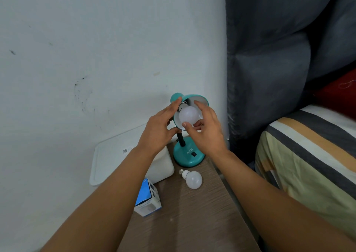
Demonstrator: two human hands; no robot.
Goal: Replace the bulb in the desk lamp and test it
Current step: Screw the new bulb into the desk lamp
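- Box [148,197], blue and white, stands at the left edge of the brown table [185,213], nearest the camera.
- Spare bulb [192,179] lies on its side on the table, just in front of the lamp base [187,158].
- White container [159,167] sits left of the base, partly behind the left forearm.
- Left hand [159,128] grips the left side of the teal shade [194,99], thumb under the rim.
- Right hand [207,128] holds the fitted bulb [188,116]: curled fingers round it, thumb tip on its front.
- Fitted bulb sits in the shade, unlit.
- White tray [107,161] leans on the wall behind; striped bedding [308,155] to the right.
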